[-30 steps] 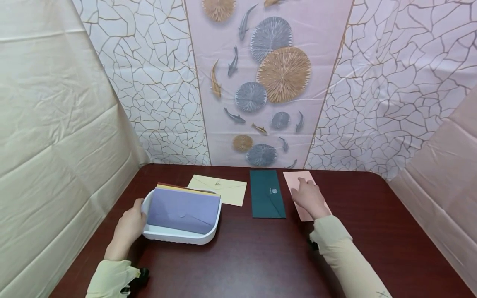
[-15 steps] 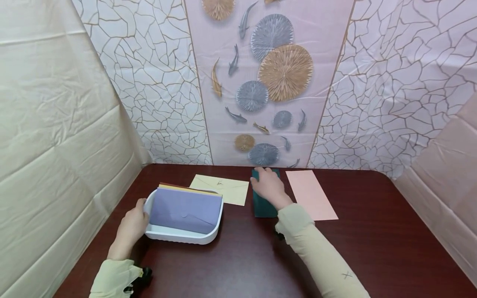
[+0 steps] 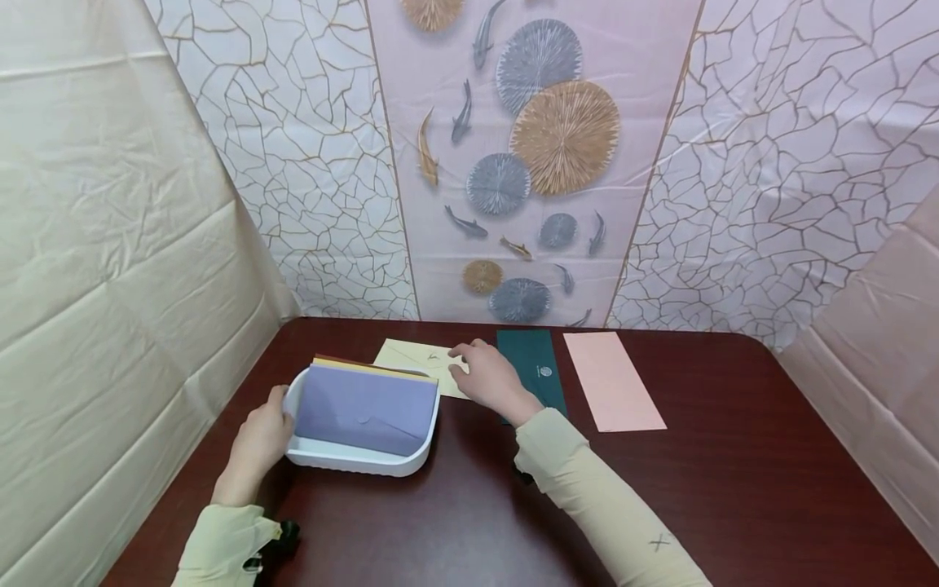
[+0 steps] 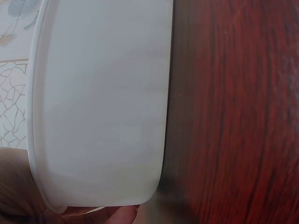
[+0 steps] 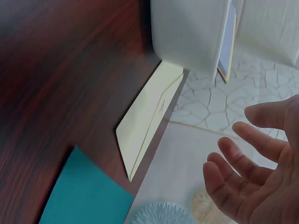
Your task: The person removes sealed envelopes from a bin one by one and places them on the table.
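My left hand (image 3: 260, 436) grips the left rim of a white plastic basket (image 3: 359, 467) standing on the table. Inside it leans a lavender envelope (image 3: 367, 408), with yellow and brown edges showing behind. My right hand (image 3: 490, 377) hangs over the right end of a cream envelope (image 3: 414, 352), fingers loosely bent and holding nothing. In the right wrist view its fingers (image 5: 229, 144) are spread apart, and the cream envelope lies flat below. A dark green envelope (image 3: 534, 355), partly hidden by that hand, lies to its right. Farther right is a pink envelope (image 3: 614, 383).
The dark red-brown wooden table (image 3: 734, 456) bears everything. Behind its far edge hangs a patterned cloth (image 3: 477, 244); plain beige cloth (image 3: 132, 269) stands along the left side, with more on the right.
My right hand has moved left from the pink envelope, across the green one, to above the cream one. The pink envelope is uncovered. My left hand stays on the basket.
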`<state>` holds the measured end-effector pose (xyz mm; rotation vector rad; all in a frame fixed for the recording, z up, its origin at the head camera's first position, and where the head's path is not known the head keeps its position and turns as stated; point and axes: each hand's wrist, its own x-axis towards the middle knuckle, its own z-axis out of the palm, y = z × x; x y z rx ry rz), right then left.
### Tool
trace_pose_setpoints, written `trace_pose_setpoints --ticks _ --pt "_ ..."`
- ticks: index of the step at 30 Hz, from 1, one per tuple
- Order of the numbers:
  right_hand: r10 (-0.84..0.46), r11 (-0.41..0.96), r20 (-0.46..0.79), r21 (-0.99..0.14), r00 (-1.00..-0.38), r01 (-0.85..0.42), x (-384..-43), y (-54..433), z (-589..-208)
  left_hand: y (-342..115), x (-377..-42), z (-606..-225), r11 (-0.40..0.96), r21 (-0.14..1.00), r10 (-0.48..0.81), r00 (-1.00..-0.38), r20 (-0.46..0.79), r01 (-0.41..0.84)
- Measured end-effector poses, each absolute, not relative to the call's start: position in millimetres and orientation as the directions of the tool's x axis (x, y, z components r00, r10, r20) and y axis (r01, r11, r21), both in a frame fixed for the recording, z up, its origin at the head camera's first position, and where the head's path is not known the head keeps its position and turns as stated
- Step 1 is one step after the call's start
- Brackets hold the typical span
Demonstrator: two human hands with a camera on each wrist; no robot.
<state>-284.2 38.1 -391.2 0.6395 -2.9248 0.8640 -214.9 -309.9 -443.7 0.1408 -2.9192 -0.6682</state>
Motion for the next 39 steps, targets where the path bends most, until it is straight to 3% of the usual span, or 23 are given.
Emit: trace_pose_setpoints --ticks 21,39 --pt "-0.533 0.697 0.192 -0.453 -0.824 -0.556 -275 8 -406 -310 -215 -442 0.901 0.431 -0.115 -0.985 0.126 -0.049" --pt "-0.503 0.717 0.155 -0.474 -0.85 -0.511 -275 2 -411 -310 -215 -442 0.901 0.432 -0.106 -0.987 0.119 -0.044"
